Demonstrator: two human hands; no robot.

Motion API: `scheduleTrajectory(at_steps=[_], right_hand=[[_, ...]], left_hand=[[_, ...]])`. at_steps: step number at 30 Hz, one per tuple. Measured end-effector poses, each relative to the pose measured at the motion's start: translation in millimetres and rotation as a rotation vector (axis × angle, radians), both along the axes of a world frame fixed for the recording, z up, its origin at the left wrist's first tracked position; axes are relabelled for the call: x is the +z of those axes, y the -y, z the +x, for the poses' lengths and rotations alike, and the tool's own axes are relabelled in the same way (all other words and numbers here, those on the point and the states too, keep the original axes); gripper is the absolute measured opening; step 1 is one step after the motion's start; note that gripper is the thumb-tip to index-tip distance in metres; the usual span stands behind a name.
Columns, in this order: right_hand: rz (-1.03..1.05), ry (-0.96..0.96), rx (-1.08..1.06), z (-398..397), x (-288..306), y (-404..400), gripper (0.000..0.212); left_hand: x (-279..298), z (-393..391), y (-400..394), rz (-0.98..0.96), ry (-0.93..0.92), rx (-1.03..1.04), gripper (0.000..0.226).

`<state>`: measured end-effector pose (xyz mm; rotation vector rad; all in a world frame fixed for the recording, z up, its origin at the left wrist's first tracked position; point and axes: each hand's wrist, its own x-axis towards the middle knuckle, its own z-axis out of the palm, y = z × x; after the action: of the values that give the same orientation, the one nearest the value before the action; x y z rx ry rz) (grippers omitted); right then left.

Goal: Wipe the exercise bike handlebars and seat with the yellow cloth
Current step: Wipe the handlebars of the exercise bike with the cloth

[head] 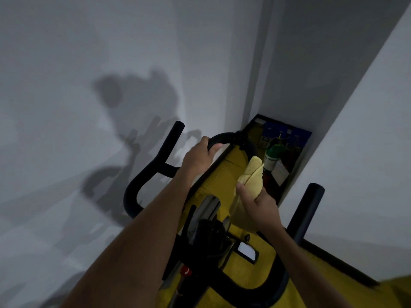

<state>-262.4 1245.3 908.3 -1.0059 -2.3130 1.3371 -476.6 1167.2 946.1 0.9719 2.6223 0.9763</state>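
The black exercise bike handlebars point(155, 165) fill the middle of the view, with an upright left horn, a right horn point(308, 210) and a curved front loop point(229, 136). My left hand point(199, 157) grips the left part of that loop. My right hand point(259, 204) holds the bunched yellow cloth point(252, 176) pressed against the right side of the loop, below its top. The seat is not in view.
White walls close in on the left and right, forming a narrow corner ahead. In that corner on the yellow floor stand a green bottle point(272, 157) and blue boxes point(287, 132). The bike's stem and a red knob point(185, 272) sit below my arms.
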Motion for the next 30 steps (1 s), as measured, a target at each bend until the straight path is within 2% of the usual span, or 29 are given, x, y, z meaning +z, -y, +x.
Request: scheduleTrajectory(at_steps=[5,7,9,13,17,21,24,30], right_hand=[[0.276,0.275,0.125,30,-10,-3,0.077],[0.412,0.303,0.150,38,-15,-3,0.077],[0.460,0.242,0.147,39,-15,1,0.076],[0.151,0.033,0.087,8,-2,0,0.057],[-0.155,-0.172,-0.142,-36,18,-6,0.035],[-0.235,-0.316,-0.293,-57,25,-15,0.047],[-0.274,-0.367,-0.288,-59,27,-18,0.053],[-0.149,-0.149,-0.088,-33,20,-19,0.062]], left_hand=[[-1,2,-1,-0.004,0.005,0.008,0.049],[-2,1,-2,-0.002,0.002,0.009,0.048],[-4,1,-3,-0.002,-0.017,0.015,0.047],[-7,-6,0,0.001,-0.045,0.050,0.046],[-10,-9,1,0.005,-0.049,0.053,0.047],[-8,-9,1,0.006,-0.044,0.043,0.047],[-7,-10,2,0.006,-0.039,0.040,0.048],[-5,-2,0,-0.009,-0.022,0.032,0.051]])
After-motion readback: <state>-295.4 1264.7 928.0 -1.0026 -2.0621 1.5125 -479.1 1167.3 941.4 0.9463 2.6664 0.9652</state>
